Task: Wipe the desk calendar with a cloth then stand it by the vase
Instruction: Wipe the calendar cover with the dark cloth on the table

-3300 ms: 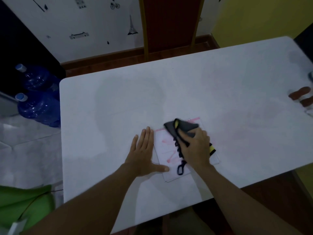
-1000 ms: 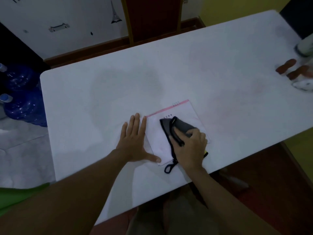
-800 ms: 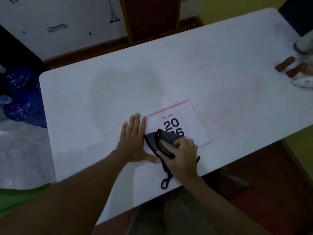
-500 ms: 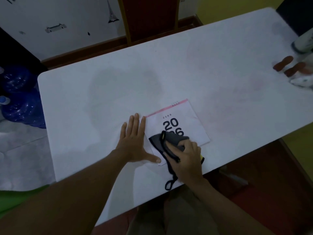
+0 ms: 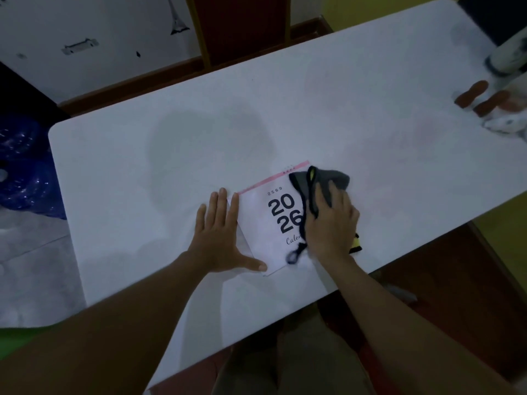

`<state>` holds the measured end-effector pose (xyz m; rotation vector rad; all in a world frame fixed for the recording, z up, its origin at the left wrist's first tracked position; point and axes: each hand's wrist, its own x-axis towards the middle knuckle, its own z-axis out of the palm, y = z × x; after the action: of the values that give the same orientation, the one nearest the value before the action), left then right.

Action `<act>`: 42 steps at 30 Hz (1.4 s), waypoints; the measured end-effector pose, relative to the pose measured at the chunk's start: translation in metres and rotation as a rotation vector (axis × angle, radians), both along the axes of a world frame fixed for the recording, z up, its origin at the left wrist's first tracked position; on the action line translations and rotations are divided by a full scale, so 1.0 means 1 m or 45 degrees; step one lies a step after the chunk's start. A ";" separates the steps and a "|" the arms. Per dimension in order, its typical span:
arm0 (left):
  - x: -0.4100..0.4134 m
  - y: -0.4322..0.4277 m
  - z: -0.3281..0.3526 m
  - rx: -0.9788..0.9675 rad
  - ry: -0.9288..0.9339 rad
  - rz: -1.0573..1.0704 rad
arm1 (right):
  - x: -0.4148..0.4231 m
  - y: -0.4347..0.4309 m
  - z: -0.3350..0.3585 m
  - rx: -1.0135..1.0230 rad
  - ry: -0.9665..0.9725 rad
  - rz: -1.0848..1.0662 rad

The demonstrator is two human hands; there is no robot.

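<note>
The white desk calendar [image 5: 265, 223] lies flat on the white table [image 5: 313, 109] near its front edge, with a pink strip along its far edge and "2026" printed on it. My left hand [image 5: 219, 238] lies flat on the table with fingers spread, its thumb pressing the calendar's near left corner. My right hand [image 5: 332, 223] presses a dark grey cloth [image 5: 319, 181] with black trim and a yellow tag onto the calendar's right half. A black loop hangs from the cloth. The pale vase [image 5: 507, 57] stands at the table's far right edge, partly cut off by the frame.
Brown oblong objects [image 5: 482, 96] and a white crumpled thing [image 5: 504, 121] lie beside the vase. A red chair back [image 5: 242, 24] stands behind the table's far edge. Blue water bottles [image 5: 25, 172] sit on the floor at the left.
My right hand has swept the cloth from the calendar's near left part up to its far right corner, uncovering the "2026" print. My left hand has stayed in place.
</note>
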<state>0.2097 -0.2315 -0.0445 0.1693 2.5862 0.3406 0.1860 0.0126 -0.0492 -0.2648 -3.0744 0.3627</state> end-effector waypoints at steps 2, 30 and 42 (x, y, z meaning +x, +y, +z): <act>0.000 0.000 0.000 0.002 -0.009 0.009 | 0.021 -0.018 -0.001 0.017 -0.018 0.195; 0.008 -0.001 0.006 0.044 0.100 0.081 | -0.006 -0.072 0.005 -0.041 0.016 0.539; 0.009 -0.012 0.006 0.064 0.105 -0.004 | 0.031 -0.049 -0.008 -0.131 0.134 0.884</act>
<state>0.2184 -0.2431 -0.0390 0.2097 2.6598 0.4050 0.2173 -0.0361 -0.0574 0.8095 -2.9410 0.5248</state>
